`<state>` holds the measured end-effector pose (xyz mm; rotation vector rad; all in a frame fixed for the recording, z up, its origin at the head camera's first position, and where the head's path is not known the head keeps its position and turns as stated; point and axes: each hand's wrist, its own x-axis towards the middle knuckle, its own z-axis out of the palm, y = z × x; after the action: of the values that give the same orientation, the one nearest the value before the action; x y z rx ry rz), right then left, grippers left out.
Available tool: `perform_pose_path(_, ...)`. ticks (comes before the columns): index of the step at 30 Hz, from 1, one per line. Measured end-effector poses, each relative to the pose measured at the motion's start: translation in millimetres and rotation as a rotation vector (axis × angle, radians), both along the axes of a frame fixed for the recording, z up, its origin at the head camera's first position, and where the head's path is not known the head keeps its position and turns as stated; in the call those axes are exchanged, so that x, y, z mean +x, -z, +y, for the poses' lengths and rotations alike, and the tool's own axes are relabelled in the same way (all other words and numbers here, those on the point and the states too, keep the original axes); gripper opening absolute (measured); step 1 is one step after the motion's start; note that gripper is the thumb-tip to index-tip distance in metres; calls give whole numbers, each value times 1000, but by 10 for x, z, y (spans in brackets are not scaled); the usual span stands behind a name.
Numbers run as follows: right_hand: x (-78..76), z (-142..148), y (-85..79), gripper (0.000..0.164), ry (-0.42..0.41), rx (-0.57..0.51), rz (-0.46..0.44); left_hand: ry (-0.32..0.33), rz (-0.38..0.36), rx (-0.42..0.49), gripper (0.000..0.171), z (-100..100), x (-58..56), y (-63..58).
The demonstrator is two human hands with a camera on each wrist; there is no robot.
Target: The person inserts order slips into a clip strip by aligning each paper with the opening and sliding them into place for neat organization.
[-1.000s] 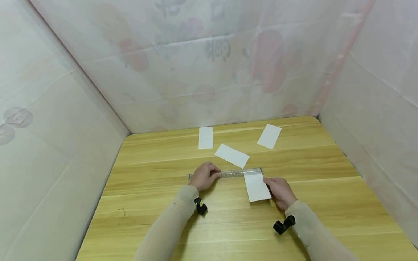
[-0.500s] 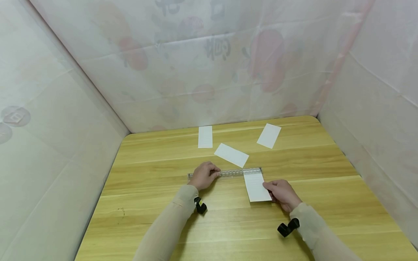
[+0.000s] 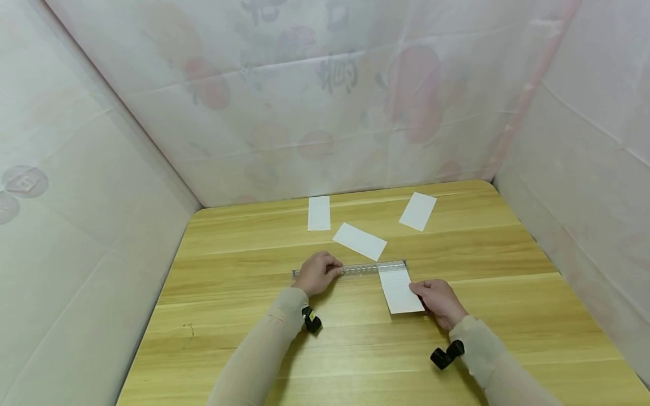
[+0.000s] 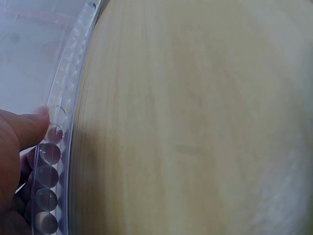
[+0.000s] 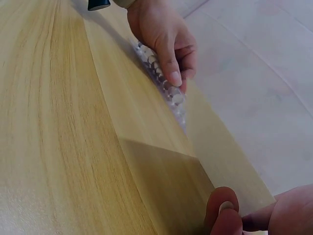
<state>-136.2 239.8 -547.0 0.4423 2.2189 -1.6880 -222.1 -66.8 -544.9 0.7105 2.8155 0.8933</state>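
A clear plastic strip with a row of round shapes lies across the table. My left hand pinches it left of its middle; in the left wrist view the thumb is on one face and fingers show behind. The far end of a white card with faint lines meets the strip's right part, seen through the clear plastic. At the card's right edge, my right hand pinches it between thumb and fingers. The near end is raised off the table, casting a shadow in the right wrist view.
Beyond the strip lie three white cards: one at the back left, one slanted in the middle, one at the back right. Pale fabric walls enclose the wooden table on the left, back and right.
My right hand has shifted slightly right and nearer me along the card's edge, and the card's near end has swung a little to the right. My left hand and the strip stay put.
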Motion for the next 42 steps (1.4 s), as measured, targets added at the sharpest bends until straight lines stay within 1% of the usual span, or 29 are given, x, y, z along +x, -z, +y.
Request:
perform_pose_path(9, 6, -2, -26, 34, 12, 14, 9, 1, 12, 5, 17, 4, -4, 2)
perform_pose_path(18, 12, 3, -48, 34, 64, -49, -4, 4, 16, 3, 18, 1, 9, -12)
perform_pose_path(22, -1, 73, -97, 35, 76, -94, 15, 3, 21, 5, 17, 1, 9, -12)
perform_pose_path(25, -25, 137, -148, 35, 72, -84, 39, 0, 22, 1, 17, 0, 6, -7)
perform_pose_path(30, -109, 221, -246, 35, 6, -7, 114, -2, 25, 3, 17, -2, -3, 5)
perform_pose_path(37, -308, 254, -371, 40, -112, 125, 190, 4, 20, 10, 15, -2, -3, 29)
perform_pose_path(40, -398, 216, -417, 40, -171, 206, 223, 1, 17, 11, 15, -1, 2, 36)
perform_pose_path(42, -462, 182, -435, 39, -231, 302, 264, -1, 16, 11, 15, -1, 7, 39)
